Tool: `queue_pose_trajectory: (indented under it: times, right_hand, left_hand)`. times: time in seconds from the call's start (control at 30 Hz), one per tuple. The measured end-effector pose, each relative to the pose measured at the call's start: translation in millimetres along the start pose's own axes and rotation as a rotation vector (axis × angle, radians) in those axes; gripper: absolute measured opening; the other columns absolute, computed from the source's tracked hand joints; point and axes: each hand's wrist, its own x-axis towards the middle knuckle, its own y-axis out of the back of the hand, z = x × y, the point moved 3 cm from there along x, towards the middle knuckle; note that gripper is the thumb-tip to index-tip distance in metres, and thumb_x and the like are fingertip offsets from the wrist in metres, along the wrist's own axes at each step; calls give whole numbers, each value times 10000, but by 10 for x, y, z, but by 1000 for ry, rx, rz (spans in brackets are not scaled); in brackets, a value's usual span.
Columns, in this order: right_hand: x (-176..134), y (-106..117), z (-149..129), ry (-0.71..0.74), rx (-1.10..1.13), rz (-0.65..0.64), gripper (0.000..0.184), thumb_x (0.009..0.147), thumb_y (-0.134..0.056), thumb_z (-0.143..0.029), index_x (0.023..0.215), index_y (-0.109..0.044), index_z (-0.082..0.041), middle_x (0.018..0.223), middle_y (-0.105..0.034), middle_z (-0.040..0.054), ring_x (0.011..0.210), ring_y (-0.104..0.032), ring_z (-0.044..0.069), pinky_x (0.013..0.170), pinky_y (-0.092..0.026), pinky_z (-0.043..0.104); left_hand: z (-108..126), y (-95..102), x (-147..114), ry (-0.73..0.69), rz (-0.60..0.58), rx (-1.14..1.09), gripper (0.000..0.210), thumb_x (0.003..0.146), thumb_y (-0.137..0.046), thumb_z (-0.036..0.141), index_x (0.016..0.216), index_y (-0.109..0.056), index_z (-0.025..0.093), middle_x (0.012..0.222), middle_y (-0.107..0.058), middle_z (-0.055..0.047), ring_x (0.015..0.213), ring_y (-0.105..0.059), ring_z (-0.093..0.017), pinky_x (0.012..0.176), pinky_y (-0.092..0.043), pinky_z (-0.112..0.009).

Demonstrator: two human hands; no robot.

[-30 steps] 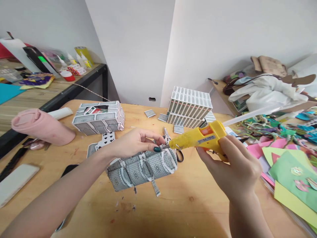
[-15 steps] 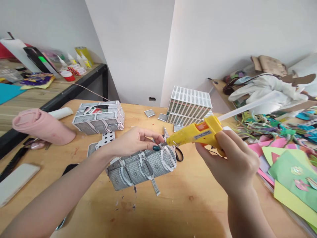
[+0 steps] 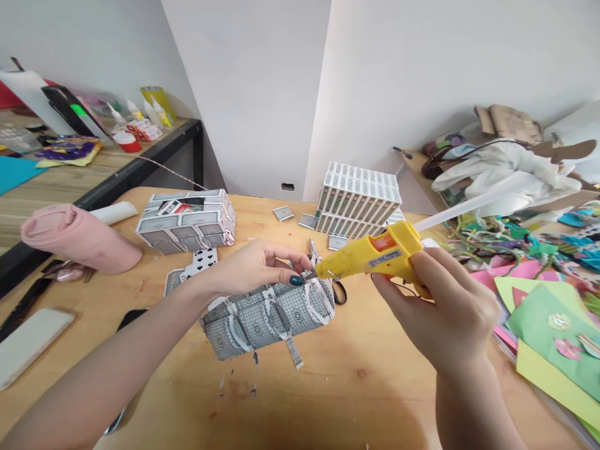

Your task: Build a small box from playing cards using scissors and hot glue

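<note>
Above the wooden table (image 3: 337,400): our right hand (image 3: 445,306) clamped round a yellow glue gun (image 3: 370,253).
Nozzle (image 3: 310,275) at the upper right end of the patterned cylinder (image 3: 281,322), lying on the table before us; our left hand (image 3: 257,265) at its top, thumb near the fingers, whether pinching anything we cannot tell. Beyond: patterned box (image 3: 192,230) left, card stack (image 3: 359,194) right.
</note>
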Motion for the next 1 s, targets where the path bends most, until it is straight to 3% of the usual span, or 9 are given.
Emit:
queue_pose_trajectory:
  times: [0.43, 0.63, 1.0]
  right_hand:
    - [-69, -3, 86, -56, 8, -36, 241, 743, -686, -222, 641, -468, -204, 541, -368, -72, 464, -332, 56, 408, -257, 210]
    - [-48, -59, 35, -60, 101, -48, 258, 750, -691, -211, 657, -451, -206, 563, -399, -63, 492, -371, 67, 412, -256, 212]
    - [5, -75, -33, -46, 93, -38, 193, 769, -668, -192, 700, -489, -209, 544, -388, -70, 470, -342, 70, 414, -258, 218]
  left_hand:
    - [-23, -1, -15, 13, 10, -8, 194, 788, -622, 218, 967, -697, 216, 991, -704, -7, 914, -626, -144, 853, -462, -289]
    - [-35, 40, -69, 38, 75, -6, 193, 761, -631, 211, 942, -698, 213, 987, -715, -10, 909, -644, -152, 834, -487, -286]
    - [-61, 64, -140, 27, 78, -45, 209, 736, -676, 250, 941, -694, 215, 992, -710, -19, 873, -649, -154, 803, -508, -291]
